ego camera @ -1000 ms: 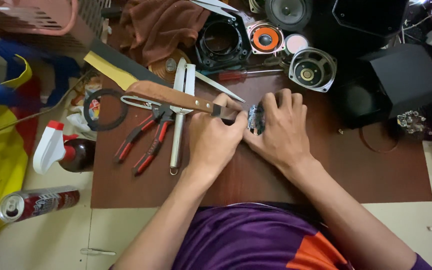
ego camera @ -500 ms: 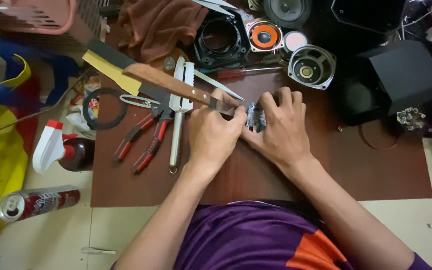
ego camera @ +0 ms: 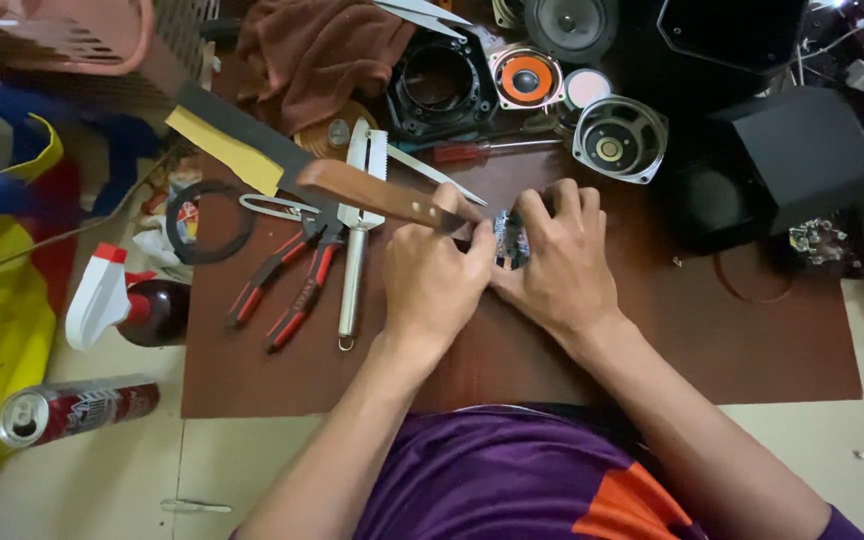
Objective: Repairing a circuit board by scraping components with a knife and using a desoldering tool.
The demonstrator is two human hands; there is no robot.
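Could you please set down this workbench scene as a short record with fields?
Left hand: grips a wooden-handled knife, blade pointing up-left
Right hand: holds a small circuit board against the brown board
Beside the left hand: red-handled pliers, metal saw-edged tool
Behind the hands: red screwdriver, speaker parts, black box
On the floor, left: spray bottle, can
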